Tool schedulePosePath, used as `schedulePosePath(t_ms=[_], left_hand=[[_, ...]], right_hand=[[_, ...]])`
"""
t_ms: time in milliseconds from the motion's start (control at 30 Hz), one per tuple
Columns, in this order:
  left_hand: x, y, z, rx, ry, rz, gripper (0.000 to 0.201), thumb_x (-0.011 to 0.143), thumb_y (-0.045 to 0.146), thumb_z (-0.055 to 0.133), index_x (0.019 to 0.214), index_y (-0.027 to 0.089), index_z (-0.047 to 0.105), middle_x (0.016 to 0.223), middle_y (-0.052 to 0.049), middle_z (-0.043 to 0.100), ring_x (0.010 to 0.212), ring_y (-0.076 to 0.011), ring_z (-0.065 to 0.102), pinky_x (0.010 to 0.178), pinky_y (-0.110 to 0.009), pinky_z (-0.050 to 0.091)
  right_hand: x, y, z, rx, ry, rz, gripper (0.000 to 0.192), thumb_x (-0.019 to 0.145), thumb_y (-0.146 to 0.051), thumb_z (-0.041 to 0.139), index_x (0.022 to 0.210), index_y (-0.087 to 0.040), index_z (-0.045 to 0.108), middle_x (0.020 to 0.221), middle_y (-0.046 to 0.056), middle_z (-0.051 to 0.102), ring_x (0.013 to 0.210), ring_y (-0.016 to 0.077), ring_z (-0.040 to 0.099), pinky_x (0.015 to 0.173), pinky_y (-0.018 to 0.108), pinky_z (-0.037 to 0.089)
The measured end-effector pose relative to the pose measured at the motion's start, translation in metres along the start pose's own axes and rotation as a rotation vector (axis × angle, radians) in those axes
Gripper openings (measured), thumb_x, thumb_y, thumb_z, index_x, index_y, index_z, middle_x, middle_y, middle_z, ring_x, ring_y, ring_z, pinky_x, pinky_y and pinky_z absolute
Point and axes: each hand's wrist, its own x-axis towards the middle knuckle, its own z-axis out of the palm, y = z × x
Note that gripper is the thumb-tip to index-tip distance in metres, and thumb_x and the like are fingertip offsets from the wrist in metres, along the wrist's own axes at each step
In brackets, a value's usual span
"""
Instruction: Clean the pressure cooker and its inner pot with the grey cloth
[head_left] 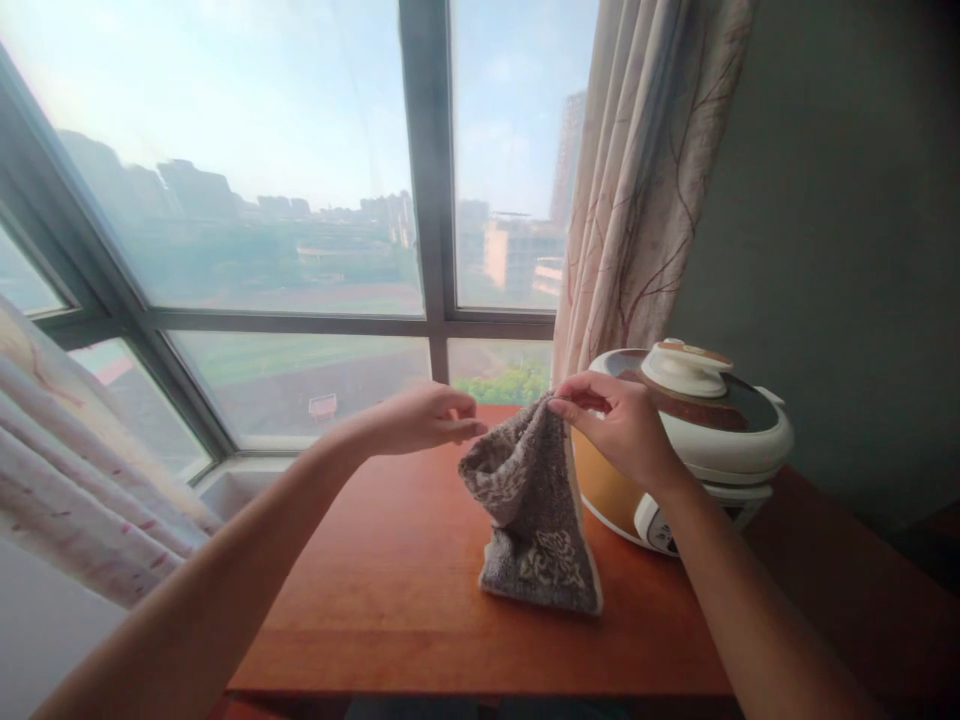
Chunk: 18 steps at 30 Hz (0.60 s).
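Table: bare reddish wood (390, 600), front edge nearest the camera.
Towel: grey patterned cloth (536, 520), lifted by its top corners, lower end resting on the table.
Left hand: (427, 418) pinched on the towel's left corner.
Right hand: (622, 425) pinched on the right corner.
Risk: either pinch looks light; one corner could slip and the towel slump.
Cooker: (712, 440) just behind the right hand; a wide swing could brush it.
Room: curtain (637, 200), window (300, 200), city beyond.
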Motion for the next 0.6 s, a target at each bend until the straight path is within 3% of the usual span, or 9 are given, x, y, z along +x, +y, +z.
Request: schedulePosePath(t_ms=[133,333,433,600], left_hand=[[0.005,0.002,0.023,0.141,0.052,-0.101,0.031,0.078,0.05,0.064,0.076,0.019,0.063,0.073,-0.002,0.069,0.065,-0.0171,0.061,0.056,-0.024,0.037],[-0.001,0.0,0.041,0.144,-0.073,-0.109,0.011,0.069,0.03,0.065,0.075,0.021,0.064,0.067,0.001,0.068,0.062,-0.0161,0.06,0.052,-0.022,0.035],[-0.005,-0.012,0.037,0.119,-0.047,-0.181,0.007,0.067,0.026,0.063,0.07,0.02,0.06,0.062,0.001,0.066,0.058,-0.0154,0.059,0.05,-0.022,0.034],[-0.004,-0.014,0.009,-0.103,0.04,-0.288,0.018,0.07,0.03,0.063,0.082,0.017,0.061,0.062,0.0,0.065,0.058,-0.0162,0.06,0.048,-0.022,0.036]], right_hand=[[-0.008,-0.007,0.016,-0.089,0.005,-0.024,0.017,0.087,-0.037,0.067,0.083,-0.021,0.069,0.077,0.004,0.073,0.071,0.0193,0.069,0.071,0.032,0.057],[-0.013,-0.009,0.02,-0.12,0.059,-0.032,0.012,0.087,-0.032,0.067,0.083,-0.021,0.069,0.079,0.003,0.072,0.072,0.0188,0.068,0.072,0.031,0.055],[-0.014,-0.004,0.014,-0.152,0.028,-0.07,0.01,0.087,-0.03,0.068,0.083,-0.022,0.069,0.08,0.003,0.071,0.072,0.0185,0.066,0.072,0.031,0.054],[-0.01,0.002,-0.002,-0.195,-0.051,-0.116,0.011,0.086,-0.031,0.068,0.08,-0.022,0.068,0.08,0.003,0.071,0.072,0.0181,0.065,0.07,0.031,0.053]])
